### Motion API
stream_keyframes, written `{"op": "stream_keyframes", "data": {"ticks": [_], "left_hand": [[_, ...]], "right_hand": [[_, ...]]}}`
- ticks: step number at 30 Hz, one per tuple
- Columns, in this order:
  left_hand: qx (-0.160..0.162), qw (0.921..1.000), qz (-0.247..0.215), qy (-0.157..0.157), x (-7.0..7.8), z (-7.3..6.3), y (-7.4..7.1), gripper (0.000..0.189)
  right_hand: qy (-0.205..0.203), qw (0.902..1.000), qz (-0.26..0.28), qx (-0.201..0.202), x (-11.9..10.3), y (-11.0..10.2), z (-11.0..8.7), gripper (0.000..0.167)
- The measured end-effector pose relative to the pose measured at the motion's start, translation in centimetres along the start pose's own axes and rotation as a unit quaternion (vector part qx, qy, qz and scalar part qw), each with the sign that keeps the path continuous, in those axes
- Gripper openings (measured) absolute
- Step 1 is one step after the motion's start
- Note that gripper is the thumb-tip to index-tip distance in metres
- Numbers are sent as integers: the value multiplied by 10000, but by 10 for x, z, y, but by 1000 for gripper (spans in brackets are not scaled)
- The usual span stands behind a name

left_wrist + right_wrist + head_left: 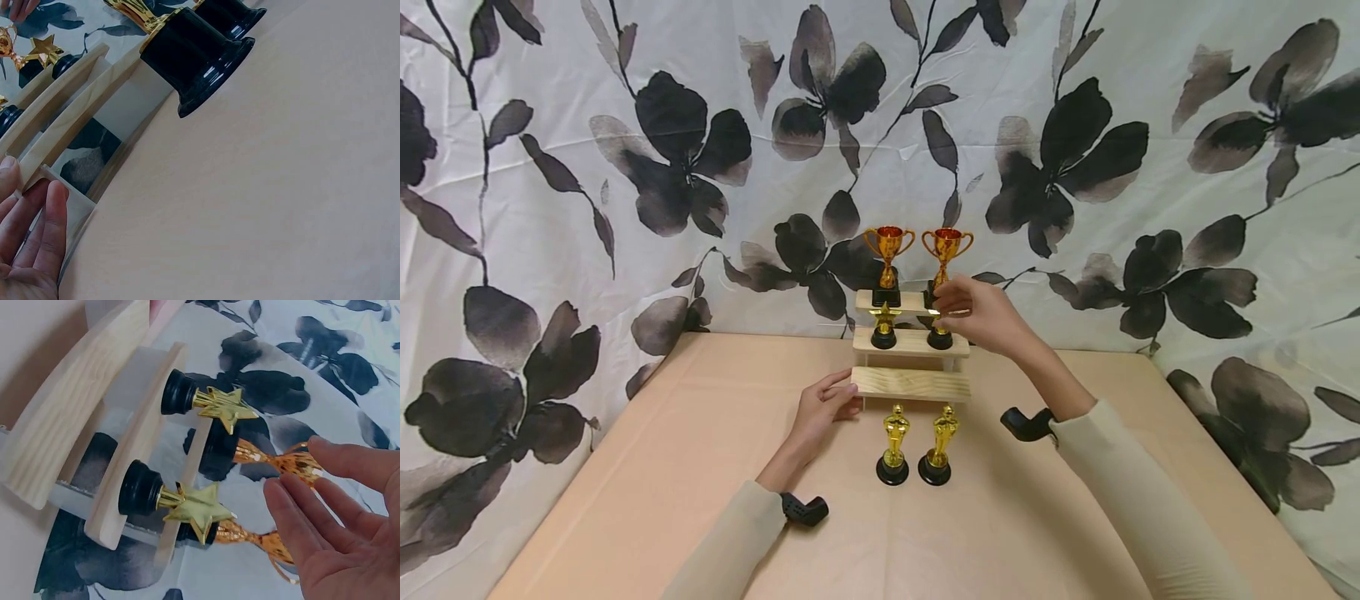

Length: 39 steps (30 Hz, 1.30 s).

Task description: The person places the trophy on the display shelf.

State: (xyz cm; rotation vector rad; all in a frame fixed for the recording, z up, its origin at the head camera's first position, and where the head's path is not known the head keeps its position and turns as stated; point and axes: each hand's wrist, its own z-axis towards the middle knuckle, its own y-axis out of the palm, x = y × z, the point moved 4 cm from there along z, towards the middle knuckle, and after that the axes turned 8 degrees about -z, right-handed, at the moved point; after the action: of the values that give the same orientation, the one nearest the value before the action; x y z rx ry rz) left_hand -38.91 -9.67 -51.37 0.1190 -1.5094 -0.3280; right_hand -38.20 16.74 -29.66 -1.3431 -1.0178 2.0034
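A three-tier wooden display stand (910, 383) rises in steps toward the back. My left hand (820, 412) pinches the left end of its lowest shelf, thumb over the board and fingers beneath, as the left wrist view shows. My right hand (981, 317) hovers by the right star trophy (200, 511) on the middle shelf, fingers loosely extended and holding nothing. A second gold star trophy (883, 329) stands to its left. On the top shelf are two orange-gold cup trophies (889, 243), the right one partly hidden behind my right hand in the head view.
Two gold figurine trophies (895, 437) with black round bases stand upright on the table in front of the stand. A peach cloth (700, 467) covers the table. Behind it hangs a white curtain (925, 183) printed with dark flowers.
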Motion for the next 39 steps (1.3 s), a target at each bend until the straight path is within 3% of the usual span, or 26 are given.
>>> {"op": "stream_keyframes", "data": {"ticks": [7,20,32,39], "left_hand": [[-46,10000,-13,1,0,0,0,49],[-53,10000,61,-14,0,0,0,49],[-5,10000,73,35,0,0,-1,47],[-27,10000,82,44,0,0,0,48]], "right_hand": [[-171,9979,598,-160,12,2,-34,43],[-370,9877,1376,-648,50,34,-84,43],[-594,9741,1829,-1185,72,66,-102,42],[-449,9707,1846,-1469,79,80,-104,43]]}}
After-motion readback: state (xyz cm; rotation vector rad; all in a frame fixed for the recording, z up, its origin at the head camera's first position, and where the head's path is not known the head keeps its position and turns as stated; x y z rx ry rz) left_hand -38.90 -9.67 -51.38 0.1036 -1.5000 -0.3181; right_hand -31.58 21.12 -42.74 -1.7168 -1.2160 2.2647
